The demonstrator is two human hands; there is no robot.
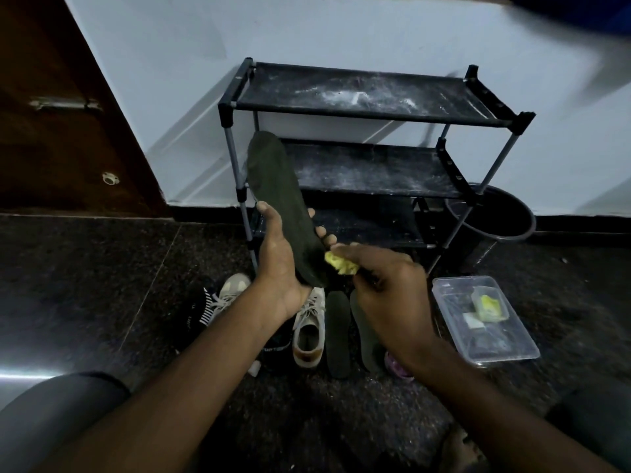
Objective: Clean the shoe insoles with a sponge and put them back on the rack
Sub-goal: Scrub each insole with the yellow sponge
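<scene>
So its lower end could be scrubbed, the insole (273, 186) was gripped in the left hand (276, 264), the yellow sponge (341, 262) pinched in the right hand (389, 288).

Counting three insoles (276, 199), two pale sneakers (309, 332), one rack (341, 107), one clear box (505, 358), one bucket (495, 237), and, dimly, maybe two black shoes (198, 314) and two sponges (341, 262).

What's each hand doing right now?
Left hand: holding the insole.
Right hand: fingers pinching the sponge against it.
</scene>
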